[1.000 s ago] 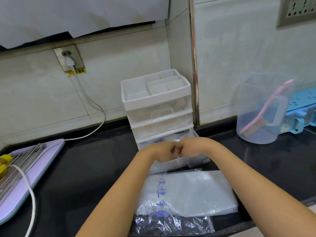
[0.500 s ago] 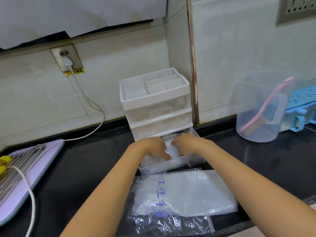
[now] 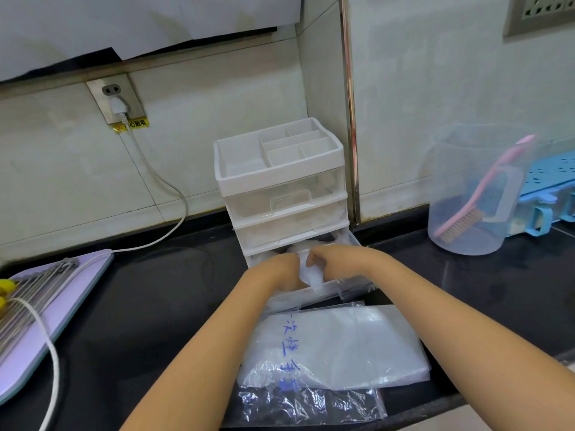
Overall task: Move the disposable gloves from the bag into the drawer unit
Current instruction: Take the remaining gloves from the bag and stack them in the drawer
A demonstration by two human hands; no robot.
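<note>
A white three-drawer unit stands against the wall with its bottom drawer pulled out. Both my hands are in that drawer, close together. My left hand and my right hand each grip a bunched wad of clear disposable gloves between them, fingers curled into it. In front of the drawer lies the clear bag with blue writing, flat on the black counter, with more gloves inside. My fingertips are hidden in the plastic.
A clear jug with a pink brush stands at the right, a blue rack behind it. A purple board with a metal rack and a white cable lies at the left. The counter edge runs just below the bag.
My hands went from pressing together above the drawer front to spreading inside it, then came together again around the glove wad. The view has shifted slightly.
</note>
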